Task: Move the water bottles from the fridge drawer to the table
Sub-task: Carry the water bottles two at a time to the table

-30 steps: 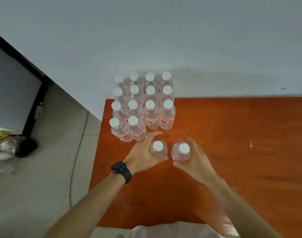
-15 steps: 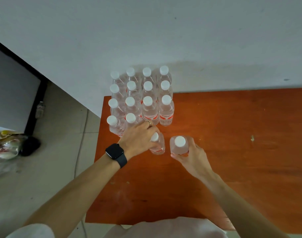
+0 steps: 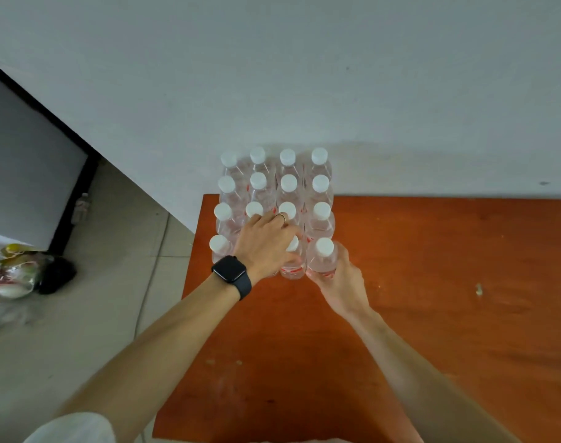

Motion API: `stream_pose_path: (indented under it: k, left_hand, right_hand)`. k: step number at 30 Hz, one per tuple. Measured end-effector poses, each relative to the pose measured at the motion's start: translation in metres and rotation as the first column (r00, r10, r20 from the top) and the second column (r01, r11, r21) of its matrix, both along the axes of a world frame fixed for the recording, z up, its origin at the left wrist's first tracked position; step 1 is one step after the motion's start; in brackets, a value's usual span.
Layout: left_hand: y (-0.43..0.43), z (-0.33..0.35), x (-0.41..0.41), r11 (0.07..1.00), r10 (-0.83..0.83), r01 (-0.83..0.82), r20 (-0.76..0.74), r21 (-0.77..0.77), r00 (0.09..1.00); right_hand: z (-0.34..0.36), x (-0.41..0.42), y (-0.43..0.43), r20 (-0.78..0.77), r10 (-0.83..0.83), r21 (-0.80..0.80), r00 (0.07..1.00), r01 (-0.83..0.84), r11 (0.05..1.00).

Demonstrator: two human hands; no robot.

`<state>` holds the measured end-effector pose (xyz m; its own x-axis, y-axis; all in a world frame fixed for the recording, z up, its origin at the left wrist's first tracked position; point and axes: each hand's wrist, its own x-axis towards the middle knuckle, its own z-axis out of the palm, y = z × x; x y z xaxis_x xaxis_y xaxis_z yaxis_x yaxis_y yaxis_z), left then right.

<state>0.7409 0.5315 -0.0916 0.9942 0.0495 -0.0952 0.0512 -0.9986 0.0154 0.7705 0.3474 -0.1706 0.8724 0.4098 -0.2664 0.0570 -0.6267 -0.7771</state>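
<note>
Pushing bottles (image 3: pixel 320 260) closer, now joining block (image 3: pixel 272 183)

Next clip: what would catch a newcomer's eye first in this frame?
The tight block of clear plastic water bottles with white caps stands at the far left corner of the orange-brown wooden table, against the pale wall. At its near edge, the left hand, with a black smartwatch on the wrist, wraps one bottle while the right hand holds another bottle beside it.
</note>
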Motion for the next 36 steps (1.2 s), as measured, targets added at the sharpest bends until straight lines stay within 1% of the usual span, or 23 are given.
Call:
stream_pose_path:
  k: [4,7,13,17,19,23,26,28,31,34,36]
  left_hand:
    - [0.005,-0.003,0.0,1.0,-0.006,0.006,0.014,0.007,1.0]
    - [0.005,0.0,0.001,1.0,-0.016,0.016,0.006,0.002,1.0]
    - [0.003,0.004,-0.003,0.997,0.02,-0.022,-0.024,-0.069,1.0]
    - [-0.001,0.007,-0.005,0.996,0.025,-0.03,-0.055,-0.087,0.998]
    - [-0.004,0.011,-0.009,0.996,0.018,-0.023,-0.065,-0.082,0.998]
    - [-0.006,0.023,-0.018,0.995,0.021,-0.024,-0.034,-0.094,0.999]
    - [-0.011,0.035,-0.026,0.992,0.008,-0.004,0.027,-0.129,1.0]
    - [-0.02,0.042,-0.027,0.986,-0.007,0.015,0.046,-0.166,0.999]
    - [-0.044,0.05,-0.024,0.971,-0.039,0.054,0.071,-0.232,0.997]
    - [-0.084,0.052,-0.016,0.947,-0.089,0.112,0.089,-0.302,0.992]
    - [-0.12,0.052,-0.007,0.929,-0.16,0.179,0.085,-0.323,0.983]
  right_hand:
    - [-0.001,0.004,0.0,0.009,0.032,-0.029,0.999,-0.032,0.999]
    - [-0.001,0.005,0.001,-0.009,0.023,-0.054,1.0,-0.024,0.998]
    - [0.001,-0.002,0.002,0.018,0.02,-0.067,1.0,-0.018,0.998]
    - [0.009,0.006,0.0,-0.038,0.044,-0.099,0.998,-0.047,0.994]
    - [0.013,0.009,-0.004,-0.062,0.082,-0.13,0.995,-0.089,0.987]
    - [0.026,0.011,-0.014,-0.073,0.141,-0.244,0.987,-0.155,0.957]
    - [0.047,0.001,-0.037,-0.067,0.1,-0.234,0.993,-0.113,0.966]
    - [0.058,-0.008,-0.061,-0.027,0.061,-0.208,0.998,-0.066,0.976]
    - [0.078,-0.022,-0.103,0.08,0.032,-0.19,0.996,-0.016,0.982]
    - [0.105,-0.042,-0.149,0.202,-0.023,-0.218,0.979,0.068,0.974]
    - [0.125,-0.059,-0.184,0.272,-0.082,-0.242,0.959,0.151,0.959]
